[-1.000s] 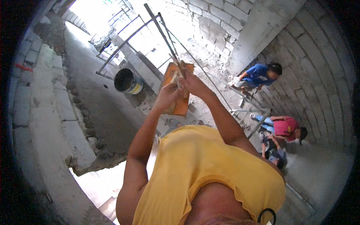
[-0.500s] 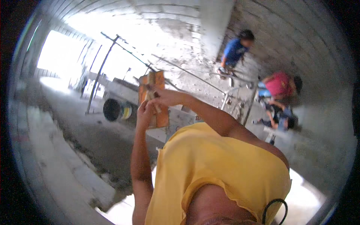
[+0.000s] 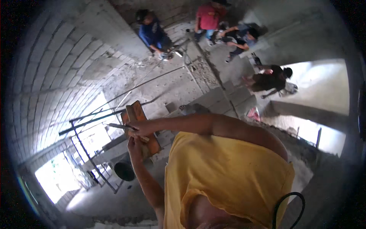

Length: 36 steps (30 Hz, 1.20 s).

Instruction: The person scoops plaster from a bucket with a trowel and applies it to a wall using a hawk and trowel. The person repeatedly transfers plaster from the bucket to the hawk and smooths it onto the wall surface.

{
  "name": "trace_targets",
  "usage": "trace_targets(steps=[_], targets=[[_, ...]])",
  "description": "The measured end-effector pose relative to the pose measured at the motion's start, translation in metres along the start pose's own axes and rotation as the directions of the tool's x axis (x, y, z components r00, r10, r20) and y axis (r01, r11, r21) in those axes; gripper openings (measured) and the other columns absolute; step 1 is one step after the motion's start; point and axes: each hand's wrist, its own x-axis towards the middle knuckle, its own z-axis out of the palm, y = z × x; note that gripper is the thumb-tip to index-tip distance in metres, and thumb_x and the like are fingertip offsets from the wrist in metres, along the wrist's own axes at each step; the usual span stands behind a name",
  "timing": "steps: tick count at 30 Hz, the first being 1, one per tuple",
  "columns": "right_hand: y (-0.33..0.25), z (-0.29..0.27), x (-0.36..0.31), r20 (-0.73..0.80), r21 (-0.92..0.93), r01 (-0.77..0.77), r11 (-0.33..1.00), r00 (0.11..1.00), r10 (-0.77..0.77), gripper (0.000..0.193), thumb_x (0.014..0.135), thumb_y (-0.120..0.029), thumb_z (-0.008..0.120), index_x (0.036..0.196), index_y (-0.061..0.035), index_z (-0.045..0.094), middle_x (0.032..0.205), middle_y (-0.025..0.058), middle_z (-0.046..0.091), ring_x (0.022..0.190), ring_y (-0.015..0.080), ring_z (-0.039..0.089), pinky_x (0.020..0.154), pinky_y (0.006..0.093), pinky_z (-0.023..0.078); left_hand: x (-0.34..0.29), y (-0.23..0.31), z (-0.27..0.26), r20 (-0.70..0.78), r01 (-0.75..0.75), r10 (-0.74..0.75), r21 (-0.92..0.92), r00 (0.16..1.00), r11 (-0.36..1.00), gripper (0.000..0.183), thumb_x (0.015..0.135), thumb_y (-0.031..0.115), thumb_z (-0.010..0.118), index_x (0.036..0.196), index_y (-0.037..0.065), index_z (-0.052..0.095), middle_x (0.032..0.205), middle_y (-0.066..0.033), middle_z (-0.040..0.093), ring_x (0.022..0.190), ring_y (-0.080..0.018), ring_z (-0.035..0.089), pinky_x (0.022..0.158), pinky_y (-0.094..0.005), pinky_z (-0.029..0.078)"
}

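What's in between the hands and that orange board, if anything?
Nothing visible blocks them: the right hand and left hand are both at the orange board, by its wooden strip. Finger contact is unclear.

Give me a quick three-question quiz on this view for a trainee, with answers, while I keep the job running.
1. What colour is the board at the left hand and right hand?
A) green
B) orange
C) white

2. True or false: the co-worker in blue shows nearer the picture's left edge than the co-worker in red.

3. Fill in "above" or "below": in the picture, the dark bucket shows ____ the board.

Key: 1. B; 2. True; 3. below.
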Motion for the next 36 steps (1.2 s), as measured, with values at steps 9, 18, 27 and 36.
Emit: trace_targets(steps=[9,18,27,36], targets=[[0.009,0.004,-0.042,-0.411,-0.127,-0.128,0.984,0.909,0.065,0.038,0.104,-0.024,0.052,0.135,-0.004,0.044,0.092,0.0094,0.063,0.075,0.0193,0.063,0.061,0.0359,0.051,0.015,-0.035,0.008,0.074,0.118,-0.102,-0.256,0.992,0.96,0.038,0.104,0.036,0.048,0.11,0.0,0.061,0.1,-0.0067,0.064,0.086,-0.0158,0.058,0.075,-0.0315,0.048],[-0.003,-0.06,-0.089,-0.521,0.138,-0.302,0.943,0.788,0.329,0.047,0.101,-0.022,0.056,0.145,-0.0111,0.04,0.099,0.0114,0.065,0.071,0.0206,0.063,0.057,0.0371,0.051,0.022,-0.072,-0.037,-0.146,0.082,-0.069,0.084,0.987,0.993,0.048,0.1,0.041,0.056,0.11,-0.005,0.066,0.095,-0.0085,0.067,0.082,-0.0176,0.062,0.072,-0.0323,0.05],[0.113,-0.094,-0.215,-0.673,0.141,-0.723,0.676,0.431,0.601,0.041,0.093,-0.028,0.061,0.125,-0.004,0.051,0.084,0.0141,0.066,0.075,0.0259,0.065,0.064,0.0424,0.051,-0.056,-0.167,-0.149,-0.39,0.223,-0.126,0.216,0.912,0.951,0.052,0.099,0.044,0.059,0.105,-0.007,0.069,0.089,-0.0083,0.067,0.08,-0.0175,0.059,0.071,-0.0356,0.048],[0.306,-0.069,-0.508,-0.885,0.157,-0.92,0.359,0.03,0.464,0.042,0.084,-0.018,0.068,0.118,0.0022,0.054,0.099,0.0191,0.062,0.09,0.0313,0.062,0.074,0.0458,0.052,-0.102,-0.228,-0.125,-0.464,0.162,-0.167,-0.051,0.87,0.985,0.055,0.096,0.046,0.063,0.116,-0.005,0.066,0.111,-0.0119,0.068,0.096,-0.0219,0.062,0.084,-0.037,0.049]])
